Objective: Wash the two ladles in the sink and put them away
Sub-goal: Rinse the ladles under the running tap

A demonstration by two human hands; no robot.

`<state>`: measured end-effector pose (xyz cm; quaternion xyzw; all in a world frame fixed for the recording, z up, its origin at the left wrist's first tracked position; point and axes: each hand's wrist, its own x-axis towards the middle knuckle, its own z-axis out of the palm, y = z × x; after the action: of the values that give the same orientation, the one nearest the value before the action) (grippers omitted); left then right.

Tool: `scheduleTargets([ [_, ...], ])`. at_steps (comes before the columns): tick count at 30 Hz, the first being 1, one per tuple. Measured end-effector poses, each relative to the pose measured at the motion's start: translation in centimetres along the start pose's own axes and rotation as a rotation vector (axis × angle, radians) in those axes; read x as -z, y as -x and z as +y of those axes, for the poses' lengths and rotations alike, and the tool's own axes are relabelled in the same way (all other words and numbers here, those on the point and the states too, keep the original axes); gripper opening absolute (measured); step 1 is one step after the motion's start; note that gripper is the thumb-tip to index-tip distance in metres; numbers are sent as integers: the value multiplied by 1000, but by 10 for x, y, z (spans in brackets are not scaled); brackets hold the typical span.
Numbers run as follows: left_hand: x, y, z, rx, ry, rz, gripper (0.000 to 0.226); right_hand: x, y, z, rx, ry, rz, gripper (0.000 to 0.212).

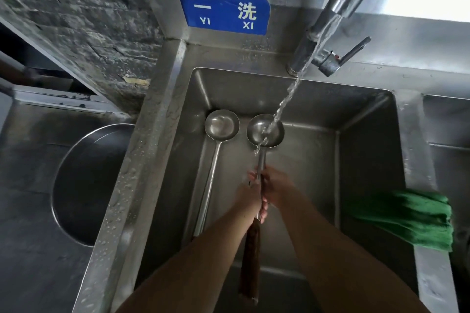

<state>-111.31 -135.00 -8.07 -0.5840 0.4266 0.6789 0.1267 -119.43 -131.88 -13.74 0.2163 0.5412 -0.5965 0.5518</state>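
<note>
You are standing over the stainless steel sink (pixel 366 150), and everything here is placed against it. Both of your hands are inside the basin, clasped on the shaft of one ladle. Your left hand (pixel 250 197) has its grip clamped on the metal shaft just above the dark wooden handle (pixel 250 256), and your right hand (pixel 276 187) is wrapped around the same shaft just beyond it, touching the left.

That held ladle (pixel 265 130) points away from you, its bowl hanging over the middle of the sink towards the back wall. The stream of water (pixel 292 89) from the tap (pixel 338 7), which rises from the rim behind the sink, falls straight into this bowl and spills over its near edge.

The second ladle (pixel 222 124) lies in the left part of the sink, its bowl facing up near the back-left corner and its long metal shaft running along the left wall towards you. It lies just beside the held ladle, and no hand touches it.

On the splashback behind the sink is a blue sign (pixel 225 11) with white characters and the letters YI XI. A green cloth (pixel 404 218) hangs over the sink's right rim. Left of the sink, past its wet rim, a large round metal basin (pixel 84 185) sits in the neighbouring steel worktop.
</note>
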Motion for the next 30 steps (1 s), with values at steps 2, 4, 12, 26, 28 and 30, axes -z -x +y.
scheduleTargets([
  [2,0,-3,-3,-16,2,14,54,5,1,5,16,45,20,16],
  [4,0,-6,-7,-29,1,27,53,9,1,10,22,111,53,17],
  [12,-10,-18,-30,9,47,38,58,19,-9,19,57,254,138,18],
  [26,-15,-34,-47,-20,16,14,50,29,-33,31,102,518,266,22],
  [28,-7,-28,-34,1,-123,-5,49,31,-29,21,127,659,294,22],
  [30,0,-26,-14,-48,-401,67,48,35,-20,2,142,771,305,18],
])
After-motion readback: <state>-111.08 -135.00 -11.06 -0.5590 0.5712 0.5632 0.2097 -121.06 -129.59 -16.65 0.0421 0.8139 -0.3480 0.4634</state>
